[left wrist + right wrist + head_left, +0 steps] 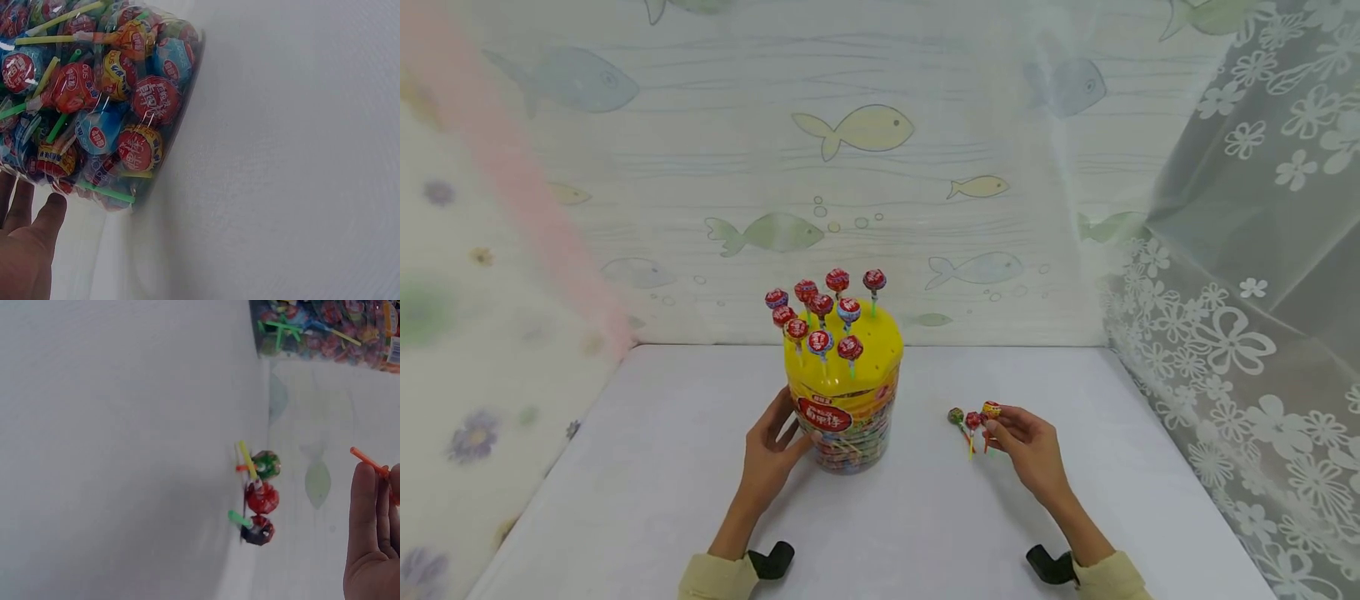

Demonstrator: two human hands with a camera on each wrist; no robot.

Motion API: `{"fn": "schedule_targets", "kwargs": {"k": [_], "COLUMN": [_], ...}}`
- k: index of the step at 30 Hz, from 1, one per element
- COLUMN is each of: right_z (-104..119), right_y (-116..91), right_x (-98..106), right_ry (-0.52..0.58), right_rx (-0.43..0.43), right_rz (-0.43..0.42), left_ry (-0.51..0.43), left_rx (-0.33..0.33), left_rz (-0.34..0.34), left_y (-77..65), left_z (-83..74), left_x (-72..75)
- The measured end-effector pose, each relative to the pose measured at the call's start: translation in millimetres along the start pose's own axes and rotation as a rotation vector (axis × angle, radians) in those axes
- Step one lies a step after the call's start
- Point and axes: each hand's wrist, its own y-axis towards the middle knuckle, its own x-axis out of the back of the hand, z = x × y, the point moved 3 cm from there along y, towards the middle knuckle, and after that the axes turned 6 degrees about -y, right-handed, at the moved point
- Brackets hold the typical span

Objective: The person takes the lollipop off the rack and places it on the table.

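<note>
A clear tub point(850, 446) full of wrapped lollipops stands upright on the table. Its yellow lid point(880, 358) has several red- and blue-wrapped lollipops point(850, 348) standing in it on their sticks. My left hand point(771, 446) holds the tub's left side, thumb toward the front and fingers partly hidden behind. To the right, my right hand point(1026, 446) pinches a yellow-wrapped lollipop point(991, 409), whose orange stick shows in the right wrist view. Beside that hand lie a green lollipop point(267, 464), a red lollipop point(262, 497) and a dark-wrapped lollipop point(258, 531).
The white table point(917, 533) reaches back to a curtain point(865, 208) printed with fish. A flowered curtain point(482, 375) hangs at the left, a lace one point(1247, 333) at the right. Black wrist mounts point(771, 561) jut inward by both sleeves.
</note>
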Motion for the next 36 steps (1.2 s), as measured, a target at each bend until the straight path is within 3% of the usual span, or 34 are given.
{"fn": "schedule_targets", "kwargs": {"k": [17, 26, 36], "right_z": [-30, -41, -43], "right_y": [0, 8, 23], "right_x": [27, 31, 32], "right_ry": [-0.200, -0.345, -0.396], "right_rx": [-0.230, -0.295, -0.330], "right_rz": [-0.037, 0.004, 0.067], "left_ry": [0.004, -0.011, 0.002], "left_rx": [0.001, 0.003, 0.012], "left_rz": [-0.004, -0.005, -0.002], "left_y": [-1.1, 0.2, 0.1], "left_z": [-0.8, -0.8, -0.9], "left_x": [-0.1, -0.3, 0.2]}}
